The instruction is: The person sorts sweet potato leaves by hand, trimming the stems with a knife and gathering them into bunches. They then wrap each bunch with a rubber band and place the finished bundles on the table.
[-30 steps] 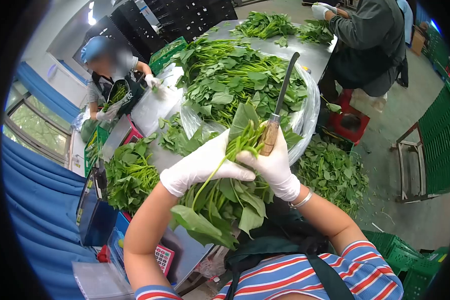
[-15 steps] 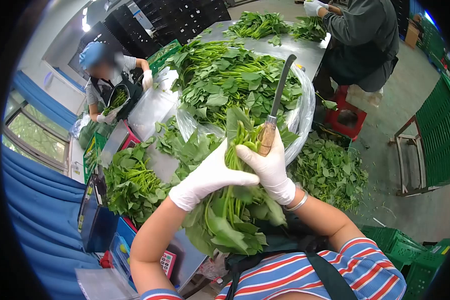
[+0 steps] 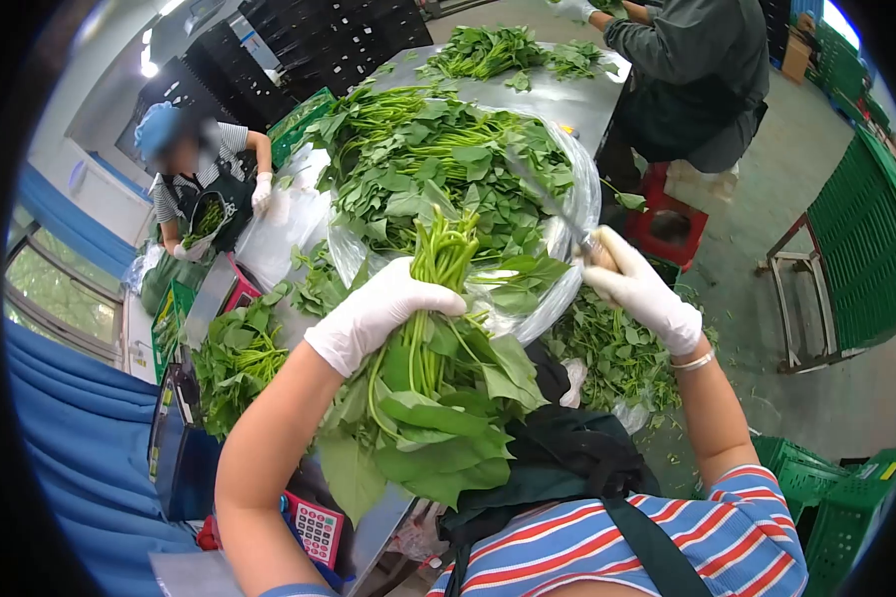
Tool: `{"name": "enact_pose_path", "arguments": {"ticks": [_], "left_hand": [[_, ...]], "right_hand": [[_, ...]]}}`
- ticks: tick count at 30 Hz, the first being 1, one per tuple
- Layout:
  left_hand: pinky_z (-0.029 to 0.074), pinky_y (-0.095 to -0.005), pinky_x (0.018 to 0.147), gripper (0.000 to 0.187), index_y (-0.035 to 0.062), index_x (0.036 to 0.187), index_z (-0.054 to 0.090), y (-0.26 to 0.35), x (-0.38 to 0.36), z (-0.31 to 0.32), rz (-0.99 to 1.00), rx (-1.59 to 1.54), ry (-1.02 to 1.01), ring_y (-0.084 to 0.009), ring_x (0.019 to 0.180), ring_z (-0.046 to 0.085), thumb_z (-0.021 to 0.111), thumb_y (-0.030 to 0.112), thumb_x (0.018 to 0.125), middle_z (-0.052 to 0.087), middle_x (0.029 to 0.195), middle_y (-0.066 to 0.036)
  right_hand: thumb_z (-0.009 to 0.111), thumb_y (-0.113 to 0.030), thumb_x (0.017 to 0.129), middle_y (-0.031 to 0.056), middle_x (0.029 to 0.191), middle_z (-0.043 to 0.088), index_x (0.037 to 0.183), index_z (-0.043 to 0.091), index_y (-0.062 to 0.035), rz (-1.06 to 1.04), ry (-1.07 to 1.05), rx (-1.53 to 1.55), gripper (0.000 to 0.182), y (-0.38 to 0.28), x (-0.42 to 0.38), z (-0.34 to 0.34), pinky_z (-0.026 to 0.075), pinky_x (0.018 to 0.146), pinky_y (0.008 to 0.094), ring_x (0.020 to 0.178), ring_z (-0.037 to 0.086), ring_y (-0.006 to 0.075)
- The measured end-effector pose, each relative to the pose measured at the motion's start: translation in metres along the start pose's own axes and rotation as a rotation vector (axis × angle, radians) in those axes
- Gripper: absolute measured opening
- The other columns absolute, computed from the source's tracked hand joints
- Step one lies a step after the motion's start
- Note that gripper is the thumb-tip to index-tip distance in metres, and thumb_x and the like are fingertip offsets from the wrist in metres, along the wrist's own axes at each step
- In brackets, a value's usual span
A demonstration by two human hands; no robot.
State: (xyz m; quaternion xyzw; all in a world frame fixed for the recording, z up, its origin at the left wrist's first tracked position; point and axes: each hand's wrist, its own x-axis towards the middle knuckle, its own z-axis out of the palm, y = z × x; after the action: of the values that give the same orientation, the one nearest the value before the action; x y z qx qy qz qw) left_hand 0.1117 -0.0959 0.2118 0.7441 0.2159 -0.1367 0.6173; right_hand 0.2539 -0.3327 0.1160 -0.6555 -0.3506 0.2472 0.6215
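Your left hand had its fingers wrapped round a bunch of greens, thumb across the stems. Stem ends pointed up and away from you; leaves hung toward your apron. Your right hand had its fingers closed on the knife's wooden handle, out to the right. The blade was blurred, pointing up and left, apart from the bunch.

Done, as far as I could judge: one bunch gathered and held together, stems roughly lined up. Couldn't tell whether the ends had been cut. Nothing tied round it that I could see.

Left, my read: plenty. A big heap of greens sat in the clear plastic on the counter, just beyond your hands. A smaller pile lay at the far end, another at near left, and a low pile was down to your right. Couldn't tell which of those had been worked.

Further out: one co-worker at left held greens in a gloved hand; another stood at the far right side of the counter.
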Motion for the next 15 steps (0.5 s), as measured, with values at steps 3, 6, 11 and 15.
{"name": "enact_pose_path", "arguments": {"ticks": [3, 6, 11, 15], "left_hand": [[0.047, -0.0247, 0.060, 0.029, 0.0007, 0.088, 0.058, -0.006, 0.019, 0.012, -0.058, 0.096, -0.039, -0.0108, 0.063, 0.056, 0.070, 0.013, 0.066, 0.059, 0.075, -0.004], [0.044, -0.0250, 0.060, 0.020, 0.0009, 0.077, 0.058, -0.006, 0.033, 0.035, -0.086, 0.230, -0.088, -0.0110, 0.061, 0.054, 0.069, 0.013, 0.064, 0.058, 0.070, -0.003], [0.046, -0.0257, 0.062, 0.025, 0.0002, 0.082, 0.059, -0.007, 0.046, 0.059, -0.094, 0.318, -0.104, -0.0125, 0.063, 0.055, 0.069, 0.011, 0.063, 0.059, 0.072, -0.005], [0.047, -0.0260, 0.064, 0.032, -0.0012, 0.090, 0.059, -0.015, 0.050, 0.068, -0.061, 0.376, -0.099, -0.0132, 0.067, 0.057, 0.070, 0.010, 0.062, 0.062, 0.079, -0.007]], "right_hand": [[0.057, -0.014, 0.084, 0.0001, 0.077, 0.048, 0.099, 0.048, -0.0034, 0.011, 0.136, -0.135, 0.020, 0.009, -0.033, 0.007, 0.041, 0.063, 0.0236, 0.069, 0.043, 0.0074], [0.054, -0.012, 0.085, 0.0013, 0.076, 0.052, 0.104, 0.049, -0.0031, -0.018, 0.105, 0.193, 0.021, 0.008, -0.066, 0.023, 0.043, 0.060, 0.0236, 0.067, 0.050, 0.0060], [0.056, -0.013, 0.083, 0.0162, 0.076, 0.060, 0.105, 0.048, -0.0055, -0.104, 0.209, -0.407, 0.025, 0.019, -0.092, 0.036, 0.049, 0.060, 0.0375, 0.067, 0.061, 0.0347], [0.057, -0.014, 0.083, 0.0167, 0.076, 0.060, 0.102, 0.048, -0.0057, -0.021, 0.220, -0.386, 0.023, 0.029, -0.095, 0.032, 0.049, 0.059, 0.0380, 0.068, 0.061, 0.0343]]}}
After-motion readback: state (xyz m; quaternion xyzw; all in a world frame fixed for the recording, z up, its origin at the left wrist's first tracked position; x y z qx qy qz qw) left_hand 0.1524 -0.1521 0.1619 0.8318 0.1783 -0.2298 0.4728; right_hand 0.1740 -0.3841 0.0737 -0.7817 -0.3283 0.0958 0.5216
